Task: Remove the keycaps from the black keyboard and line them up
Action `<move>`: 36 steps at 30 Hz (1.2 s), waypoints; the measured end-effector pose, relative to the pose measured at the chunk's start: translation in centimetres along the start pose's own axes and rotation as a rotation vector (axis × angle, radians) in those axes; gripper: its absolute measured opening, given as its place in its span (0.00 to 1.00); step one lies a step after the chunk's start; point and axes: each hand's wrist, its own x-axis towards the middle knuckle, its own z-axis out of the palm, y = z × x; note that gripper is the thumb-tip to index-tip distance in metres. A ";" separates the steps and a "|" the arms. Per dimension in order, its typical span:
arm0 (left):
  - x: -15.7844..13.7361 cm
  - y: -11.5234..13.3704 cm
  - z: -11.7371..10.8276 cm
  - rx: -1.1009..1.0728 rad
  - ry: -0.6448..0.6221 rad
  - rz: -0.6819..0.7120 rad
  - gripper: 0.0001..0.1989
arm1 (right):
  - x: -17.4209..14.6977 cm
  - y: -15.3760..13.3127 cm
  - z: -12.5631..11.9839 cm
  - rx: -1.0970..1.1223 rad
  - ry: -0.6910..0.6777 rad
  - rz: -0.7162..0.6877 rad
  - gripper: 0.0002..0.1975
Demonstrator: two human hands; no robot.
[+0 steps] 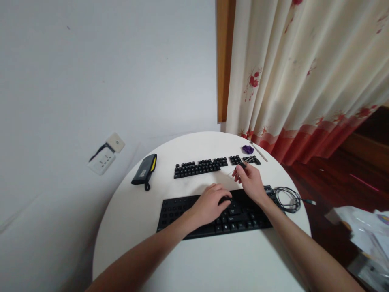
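A black keyboard point(209, 231) lies on the round white table. Its left part looks stripped of keycaps, while keys still sit along its near right edge. My left hand point(211, 202) rests over the middle of the keyboard, thumb and fingers bent but apart, with a dark gap between them. Above the keyboard's far edge, my right hand point(249, 180) is closed on a small black keycap puller point(242, 165) with thin wire loops sticking out. Loose keycaps point(197, 168) stand in rows behind the keyboard, and more keycaps point(235, 160) form groups farther right, partly behind the wire.
A coiled USB cable point(288, 199) hangs over the table's right edge. Toward the back right lie a crumpled purple thing point(248, 149) and a thin brush-like stick point(259, 152). A dark grey pouch point(145, 169) is at the left. Wall and curtain point(273, 101) border the table.
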 end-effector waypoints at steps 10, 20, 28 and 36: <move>2.3 0.9 1.6 0.251 -0.193 0.327 0.10 | 0.2 0.6 0.3 -0.043 0.045 0.000 0.22; 2.0 0.8 3.1 0.137 -0.126 0.261 0.10 | 0.9 1.2 -0.3 -0.034 0.065 0.020 0.21; 2.2 1.3 3.1 0.206 -0.143 0.240 0.09 | 1.1 1.6 -0.6 -0.084 0.076 0.029 0.22; 2.2 1.6 3.3 0.308 -0.117 0.266 0.06 | 1.1 1.9 -0.4 -0.058 0.072 0.046 0.21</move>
